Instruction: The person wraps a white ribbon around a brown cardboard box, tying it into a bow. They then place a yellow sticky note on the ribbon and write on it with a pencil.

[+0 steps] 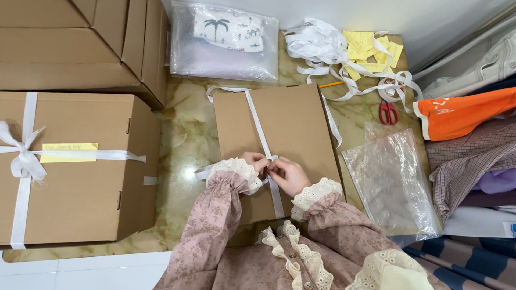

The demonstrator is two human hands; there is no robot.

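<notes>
Presently: flat cardboard box [293, 134] lies centred on marbled table [183, 139] | left hand [257, 162] and right hand [287, 174] both pinch white ribbon [258, 126] where its strands cross on box lid | red scissors [388, 112] well apart, upper right.

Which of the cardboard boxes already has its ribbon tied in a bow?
The big box at the left, with the yellow note. Its white ribbon ends in a bow; the flat box under both hands is still being tied, and the top-left boxes are bare.

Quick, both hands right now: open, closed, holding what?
Left hand: closed, pinching the white ribbon on the flat cardboard box.
Right hand: closed on the same ribbon.
</notes>
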